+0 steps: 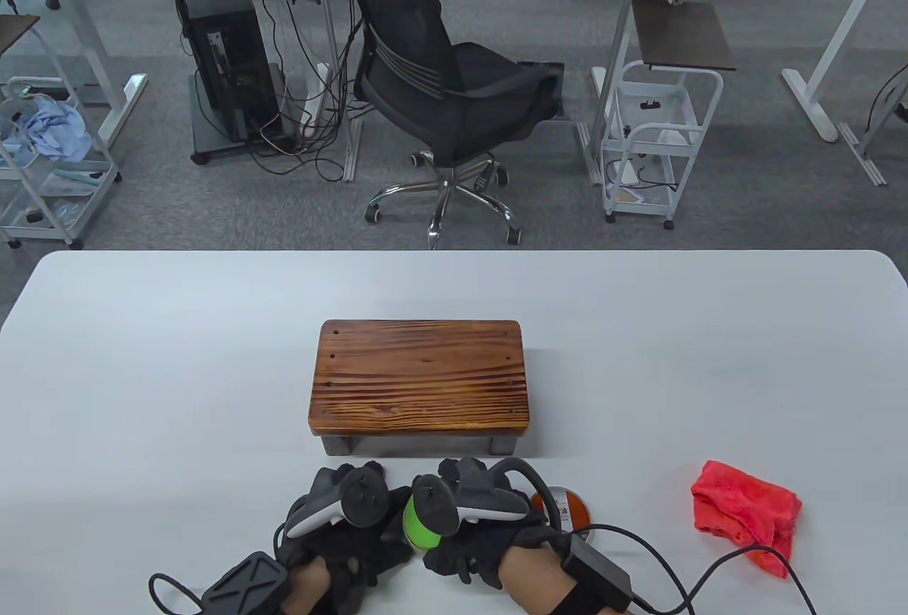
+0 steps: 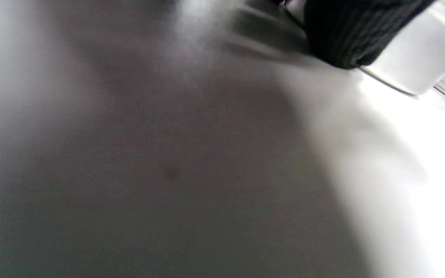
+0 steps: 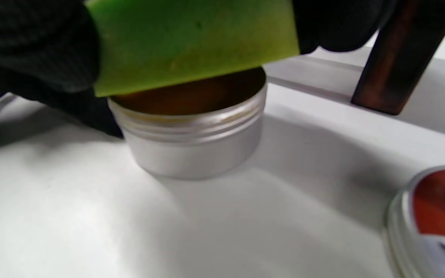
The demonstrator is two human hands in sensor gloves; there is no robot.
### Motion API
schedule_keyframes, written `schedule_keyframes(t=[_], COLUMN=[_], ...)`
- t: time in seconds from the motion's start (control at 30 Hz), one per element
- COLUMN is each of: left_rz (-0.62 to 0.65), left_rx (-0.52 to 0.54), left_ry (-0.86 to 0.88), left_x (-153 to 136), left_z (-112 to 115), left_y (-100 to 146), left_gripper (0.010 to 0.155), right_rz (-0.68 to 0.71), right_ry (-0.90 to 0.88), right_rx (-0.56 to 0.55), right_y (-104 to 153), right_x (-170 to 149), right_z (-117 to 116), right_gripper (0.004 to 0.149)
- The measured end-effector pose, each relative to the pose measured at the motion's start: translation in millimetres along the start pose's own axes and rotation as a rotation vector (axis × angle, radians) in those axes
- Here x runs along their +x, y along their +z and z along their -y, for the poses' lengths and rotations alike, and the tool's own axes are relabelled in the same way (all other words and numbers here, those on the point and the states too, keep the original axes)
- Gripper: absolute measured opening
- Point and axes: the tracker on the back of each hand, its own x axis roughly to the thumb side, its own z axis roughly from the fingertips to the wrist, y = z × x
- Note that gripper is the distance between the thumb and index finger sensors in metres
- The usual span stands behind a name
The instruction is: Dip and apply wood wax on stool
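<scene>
So the right hand [image 1: 482,537] has its grip pinched around a green sponge [image 3: 191,42], fingers on both sides of it, and the sponge's bottom edge sits right at the mouth of the open wax tin [image 3: 193,131]. Looks like the dip step to me. The left hand [image 1: 340,530] is just beside it with a fingertip up against the tin's wall in the left wrist view, probably steadying it, but I can't tell whether that grip is actually curled around the tin or just resting there.

Handling-wise: the sponge should be light and squishy, so holding it by the sides up high keeps the gloves out of the wax. The tin is small, thin metal with a threaded rim, likely light enough to skid on the smooth worktop [image 1: 177,374] if you push into it one-handed, hence the second hand. The wax inside looks dark amber and is probably pasty and greasy, so a light dab is plenty.

The stool [image 1: 421,377] sits just behind the hands, mid-worktop, top bare, nothing in the way. The tin's lid [image 1: 564,507] lies close by the right wrist and could get bumped. A red cloth [image 1: 745,508] sits well off to the right, and glove cables trail near it.
</scene>
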Motion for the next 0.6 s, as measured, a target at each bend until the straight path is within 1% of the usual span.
schedule_keyframes(t=[0.2, 0.4, 0.5, 0.6], left_rz=[0.0, 0.0, -0.002, -0.013], left_rx=[0.0, 0.0, 0.003, 0.012], left_ry=[0.0, 0.0, 0.0, 0.023], left_x=[0.0, 0.0, -1.2, -5.4], left_z=[0.0, 0.0, -0.6, -5.7], left_y=[0.0, 0.0, 0.8, 3.9], left_gripper=[0.055, 0.056, 0.062, 0.065], right_rz=[0.007, 0.012, 0.016, 0.022], right_ry=[-0.079, -0.219, -0.311, -0.39], right_rx=[-0.03, -0.046, -0.077, -0.14], right_y=[2.7, 6.4, 11.9, 21.7], right_x=[-7.6, -22.1, -32.6, -45.7], right_z=[-4.3, -5.4, -1.1, 10.3], right_gripper=[0.094, 0.098, 0.101, 0.103])
